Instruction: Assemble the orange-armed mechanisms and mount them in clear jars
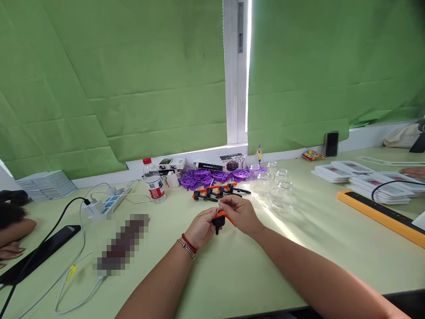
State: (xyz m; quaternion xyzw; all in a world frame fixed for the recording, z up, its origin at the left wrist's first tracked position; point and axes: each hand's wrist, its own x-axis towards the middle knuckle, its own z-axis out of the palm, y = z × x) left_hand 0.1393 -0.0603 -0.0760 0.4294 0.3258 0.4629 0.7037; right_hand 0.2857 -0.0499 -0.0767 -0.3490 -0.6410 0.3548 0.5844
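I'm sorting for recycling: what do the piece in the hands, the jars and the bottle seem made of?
Piece: probably plastic, rather matte, its black and orange opaque and even. Jars: glass or rigid clear plastic, glossy and transparent with bright highlights. Bottle: likely thin plastic, smooth and transparent above its label.

Saw green paper [159, 79] on both sides of a white frame [231, 97], with bright light [249, 66] in the narrow gap. Noticed also a pale table [332, 230] below, crossed by slanting sunlight [283, 226].

The worktop [322, 226] right of the jars [281, 197] offers passage; beyond the fingers [232, 202], clips [222, 191] and purple rings [203, 176] bar the way.
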